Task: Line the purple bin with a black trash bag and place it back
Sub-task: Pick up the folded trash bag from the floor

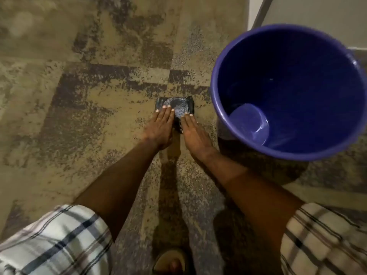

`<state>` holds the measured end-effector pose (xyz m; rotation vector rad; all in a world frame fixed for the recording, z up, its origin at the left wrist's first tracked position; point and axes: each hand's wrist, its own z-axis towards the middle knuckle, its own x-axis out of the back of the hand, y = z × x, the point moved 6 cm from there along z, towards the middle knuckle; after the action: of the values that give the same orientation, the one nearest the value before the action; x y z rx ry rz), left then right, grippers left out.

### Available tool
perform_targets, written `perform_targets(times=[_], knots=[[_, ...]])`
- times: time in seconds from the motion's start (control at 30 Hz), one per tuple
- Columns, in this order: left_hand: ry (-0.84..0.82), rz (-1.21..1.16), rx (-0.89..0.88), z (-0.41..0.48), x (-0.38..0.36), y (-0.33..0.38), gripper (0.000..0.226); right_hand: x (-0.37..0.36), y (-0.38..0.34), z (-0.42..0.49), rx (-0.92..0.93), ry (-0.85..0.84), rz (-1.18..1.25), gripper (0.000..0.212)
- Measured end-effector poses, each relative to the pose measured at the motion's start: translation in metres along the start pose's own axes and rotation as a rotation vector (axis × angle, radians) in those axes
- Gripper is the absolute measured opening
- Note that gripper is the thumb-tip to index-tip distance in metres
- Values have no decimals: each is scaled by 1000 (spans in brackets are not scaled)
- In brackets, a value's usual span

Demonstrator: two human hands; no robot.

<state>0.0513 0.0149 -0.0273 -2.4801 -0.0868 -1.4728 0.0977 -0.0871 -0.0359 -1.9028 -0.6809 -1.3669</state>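
A folded black trash bag point(178, 107) lies flat on the patterned carpet at the centre of the view. My left hand point(159, 126) rests on its left part with fingers straight and together, a ring on one finger. My right hand point(195, 133) lies flat on its right edge, fingers extended. Neither hand grips the bag; both press on it from above. The purple bin point(224, 80) stands upright just right of the bag, tilted in the view. Its inside shows bare plastic with no liner.
Beige and grey patterned carpet point(89, 106) covers the floor. A pale wall and a grey metal leg point(260, 12) are at the top right behind the bin. My sandalled foot point(171, 262) shows at the bottom centre. Plaid sleeves frame both lower corners.
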Motion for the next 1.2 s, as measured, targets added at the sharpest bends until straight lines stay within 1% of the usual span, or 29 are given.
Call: perform_targets(times=[0.03, 0.1, 0.17, 0.23, 0.3, 0.37, 0.43, 0.47, 0.5, 0.53, 0.57, 0.6, 0.67, 0.7, 0.73, 0.77, 0.83, 0.87, 0.93, 0.97, 1.0, 1.03, 1.07, 1.13, 1.2], knots=[[-10, 3, 24, 5, -12, 0, 78, -8, -1, 7, 14, 4, -43, 71], [-76, -37, 42, 12, -33, -6, 79, -23, 3, 20, 20, 38, -38, 74], [-107, -69, 26, 15, -51, -5, 81, -38, 4, 29, 44, 60, -54, 76], [-130, -66, 22, 12, -57, -4, 82, -43, 6, 27, 50, 113, -81, 69], [-103, -34, 16, 6, -55, -6, 84, -42, 6, 18, 49, 179, -68, 53], [-40, -19, 8, -6, -35, -15, 84, -38, 3, 7, 5, 221, 71, 43], [-3, -54, 10, -16, 1, -31, 83, -23, -2, -4, -114, 229, 297, 33], [-2, -82, 24, -21, 21, -41, 78, -14, -6, -7, -178, 221, 416, 26], [-7, -113, 57, -26, 42, -53, 67, -4, -11, -9, -238, 200, 538, 19], [-23, -163, 121, -33, 64, -67, 54, 9, -16, -10, -292, 165, 659, 17], [-76, -254, 192, -41, 81, -80, 48, 23, -24, -11, -333, 133, 777, 18], [-152, -398, 253, -51, 97, -90, 53, 40, -34, -12, -350, 99, 877, 19], [-297, -848, 366, -77, 123, -97, 70, 72, -54, -13, -338, 34, 1018, 20], [-318, -1005, 389, -92, 140, -96, 73, 92, -63, -15, -324, 15, 1078, 21], [-304, -1084, 372, -106, 154, -94, 73, 111, -69, -18, -307, 4, 1133, 25], [-257, -1137, 348, -117, 168, -90, 69, 132, -72, -21, -283, 4, 1177, 28], [-95, -1231, 277, -133, 193, -80, 55, 177, -68, -34, -226, -12, 1228, 26], [-15, -1299, 238, -139, 205, -75, 51, 200, -62, -43, -203, -51, 1257, 26], [122, -1446, 163, -151, 233, -65, 48, 248, -44, -66, -166, -166, 1359, 33], [179, -1502, 124, -157, 249, -60, 44, 271, -33, -78, -142, -200, 1403, 37], [245, -1542, 83, -163, 266, -55, 41, 294, -19, -89, -118, -188, 1427, 38], [328, -1568, 53, -168, 282, -50, 37, 318, -3, -100, -96, -128, 1427, 36], [425, -1588, 32, -172, 296, -46, 31, 340, 13, -109, -82, -28, 1418, 30], [573, -1652, 6, -175, 317, -33, 24, 384, 45, -132, -53, 238, 1382, 18], [610, -1728, -14, -171, 330, -12, 17, 419, 73, -157, -35, 468, 1354, 14]])
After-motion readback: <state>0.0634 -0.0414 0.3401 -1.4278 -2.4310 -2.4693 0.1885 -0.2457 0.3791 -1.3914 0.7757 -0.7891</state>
